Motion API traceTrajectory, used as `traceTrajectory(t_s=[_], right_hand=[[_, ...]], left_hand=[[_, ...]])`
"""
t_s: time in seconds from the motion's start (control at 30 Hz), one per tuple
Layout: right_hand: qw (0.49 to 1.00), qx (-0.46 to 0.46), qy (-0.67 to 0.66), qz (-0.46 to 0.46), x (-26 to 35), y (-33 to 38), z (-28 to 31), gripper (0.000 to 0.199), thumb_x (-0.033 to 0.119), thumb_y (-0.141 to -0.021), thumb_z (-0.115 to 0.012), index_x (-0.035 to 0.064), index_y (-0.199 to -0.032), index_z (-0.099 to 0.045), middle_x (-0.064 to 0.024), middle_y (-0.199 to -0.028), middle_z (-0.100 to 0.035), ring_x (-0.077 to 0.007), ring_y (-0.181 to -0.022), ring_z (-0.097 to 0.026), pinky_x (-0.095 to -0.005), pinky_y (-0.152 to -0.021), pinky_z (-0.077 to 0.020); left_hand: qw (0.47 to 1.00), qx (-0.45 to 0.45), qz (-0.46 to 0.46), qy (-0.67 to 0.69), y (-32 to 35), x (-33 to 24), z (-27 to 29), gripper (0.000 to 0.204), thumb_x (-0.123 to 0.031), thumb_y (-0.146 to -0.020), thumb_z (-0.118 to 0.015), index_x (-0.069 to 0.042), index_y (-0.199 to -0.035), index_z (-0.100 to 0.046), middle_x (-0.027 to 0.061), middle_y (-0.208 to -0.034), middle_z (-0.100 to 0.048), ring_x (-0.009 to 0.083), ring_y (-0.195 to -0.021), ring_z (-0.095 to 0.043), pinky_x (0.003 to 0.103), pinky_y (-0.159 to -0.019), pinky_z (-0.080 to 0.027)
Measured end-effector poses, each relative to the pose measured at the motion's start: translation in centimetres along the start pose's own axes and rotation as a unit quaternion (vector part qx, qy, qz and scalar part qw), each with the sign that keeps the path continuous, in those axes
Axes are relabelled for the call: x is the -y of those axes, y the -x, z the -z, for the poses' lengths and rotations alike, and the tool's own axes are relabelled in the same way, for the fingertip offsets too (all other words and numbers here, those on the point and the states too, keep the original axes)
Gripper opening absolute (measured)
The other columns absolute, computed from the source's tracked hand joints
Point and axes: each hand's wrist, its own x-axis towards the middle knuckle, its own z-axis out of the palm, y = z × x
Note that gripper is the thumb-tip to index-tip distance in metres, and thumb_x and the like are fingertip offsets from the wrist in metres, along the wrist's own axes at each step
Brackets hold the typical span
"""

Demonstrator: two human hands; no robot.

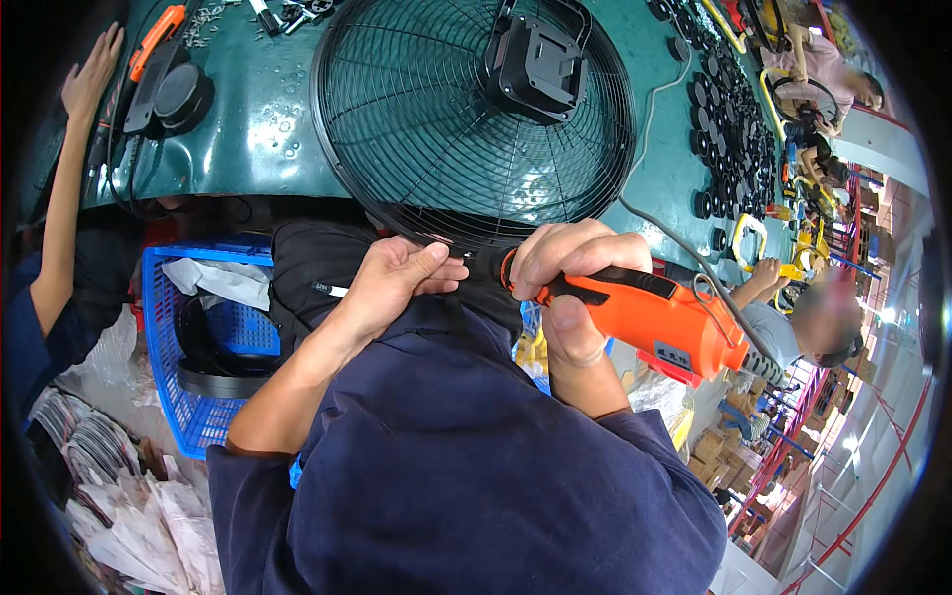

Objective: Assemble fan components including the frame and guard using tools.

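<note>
My right hand (575, 273) is wrapped around an orange and black electric screwdriver (659, 322), its tip pointing left toward the near rim of a fan guard. That black wire fan guard (397, 149) lies on the green table, with a black motor housing (540, 69) at its centre. Right by the screwdriver's tip and the guard's near rim, my left hand (402, 278) is closed, thumb and fingers pinched together. Whatever sits between those fingertips is too small or hidden to make out.
A grey cable (684, 253) runs along the table's right side, past many round black parts (729, 129). Left of my lap stands a blue crate (174, 367) holding black rings. Another person's arm (64, 208) reaches in at the left, near an orange tool (157, 40).
</note>
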Motion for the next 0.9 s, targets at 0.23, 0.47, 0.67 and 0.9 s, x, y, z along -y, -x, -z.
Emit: traceTrajectory(t_s=[0.23, 0.47, 0.67, 0.9], right_hand=[[1.0, 0.006, 0.01, 0.004, 0.28, -0.39, -0.16, 0.033, 0.0, -0.078, -0.068, 0.0018, -0.108, -0.054, -0.0129, -0.078, -0.065, -0.0177, -0.062, -0.063, -0.0341, -0.063, -0.0568], [0.998, 0.044, 0.015, 0.031, 0.12, -0.96, -0.17, 0.028, 0.001, -0.07, -0.067, -0.0011, -0.096, -0.056, -0.0117, -0.068, -0.063, -0.0195, -0.053, -0.061, -0.0328, -0.052, -0.0542], [0.999, 0.031, -0.005, 0.035, -0.04, -0.69, -0.14, 0.025, 0.005, -0.075, -0.07, -0.0012, -0.096, -0.057, -0.0115, -0.068, -0.063, -0.0199, -0.053, -0.062, -0.0338, -0.053, -0.0545], [0.999, 0.03, -0.023, 0.027, -0.23, -0.8, 0.59, 0.027, 0.003, -0.073, -0.071, -0.0005, -0.097, -0.058, -0.0112, -0.069, -0.064, -0.0209, -0.054, -0.062, -0.0346, -0.054, -0.055]], left_hand=[[1.0, 0.0, 0.002, 0.008, -0.03, 0.05, -0.06, 0.04, -0.028, -0.105, -0.059, 0.011, -0.108, -0.068, 0.0177, -0.101, -0.075, 0.0184, -0.091, -0.073, 0.03, -0.085, -0.06], [1.0, 0.006, -0.001, 0.015, 0.02, 0.17, 0.1, 0.045, -0.029, -0.105, -0.061, 0.015, -0.111, -0.065, 0.0226, -0.105, -0.073, 0.0212, -0.094, -0.073, 0.03, -0.088, -0.06], [1.0, -0.002, 0.01, 0.012, 0.19, -0.03, -0.13, 0.037, -0.027, -0.105, -0.06, 0.009, -0.108, -0.069, 0.0161, -0.101, -0.074, 0.0178, -0.091, -0.072, 0.031, -0.086, -0.06], [1.0, -0.003, 0.002, 0.026, 0.03, 0.15, -0.2, 0.037, -0.026, -0.105, -0.061, 0.01, -0.107, -0.067, 0.0174, -0.102, -0.074, 0.0184, -0.091, -0.073, 0.031, -0.087, -0.061]])
